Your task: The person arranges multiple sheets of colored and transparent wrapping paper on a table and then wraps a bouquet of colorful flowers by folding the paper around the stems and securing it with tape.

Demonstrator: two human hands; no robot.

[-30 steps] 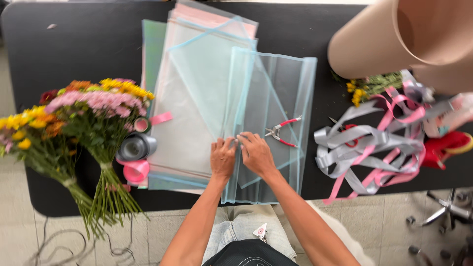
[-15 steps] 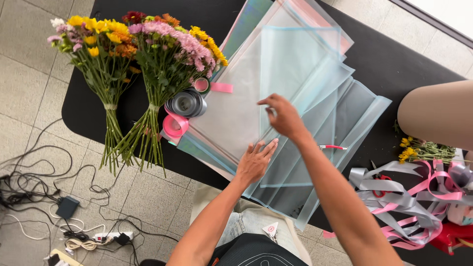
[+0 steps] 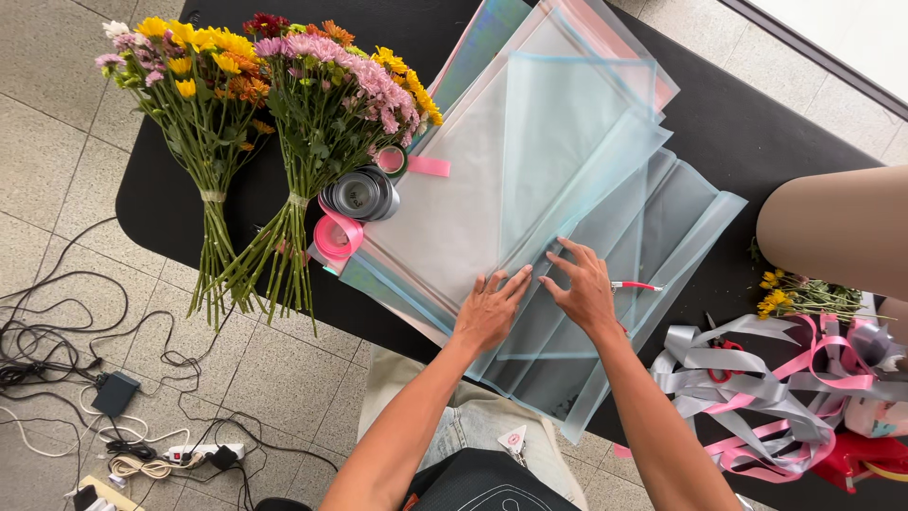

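My left hand (image 3: 489,309) lies flat, fingers spread, on a stack of translucent pale-blue and pink wrapping sheets (image 3: 530,161) spread over the black table (image 3: 757,142). My right hand (image 3: 579,287) rests beside it on the same sheets, fingers spread, the fingertips pressing the top sheet. The two hands nearly touch. A pair of scissors with red handles (image 3: 636,285) lies partly under the sheets just right of my right hand.
Two flower bunches (image 3: 203,114) (image 3: 317,123) lie at the table's left end, stems over the edge. Ribbon rolls (image 3: 359,194) and pink ribbon (image 3: 336,237) sit beside them. Tangled grey and pink ribbons (image 3: 776,388) lie at right. A beige roll (image 3: 837,227) overhangs. Cables (image 3: 85,378) cover the floor.
My view has swung left. My right hand came back from farther up the sheets to lie next to my left hand, which stayed flat on the stack.
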